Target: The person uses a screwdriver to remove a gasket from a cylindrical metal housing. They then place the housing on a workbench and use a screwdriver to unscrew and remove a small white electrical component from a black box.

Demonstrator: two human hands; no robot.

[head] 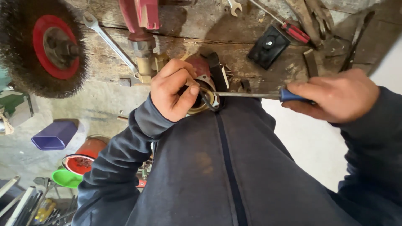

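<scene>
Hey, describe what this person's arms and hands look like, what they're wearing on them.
Both hands are bare: no gloves, rings or watch visible. The left hand and the right hand come out of long dark navy sleeves of a sweatshirt-like top. The left sleeve ends in a ribbed cuff at the wrist and looks dusty and faded; the right sleeve is creased.

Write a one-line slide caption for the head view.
Left hand steadies a round metal part at the workbench edge while right hand works a blue-handled screwdriver into it.
</scene>
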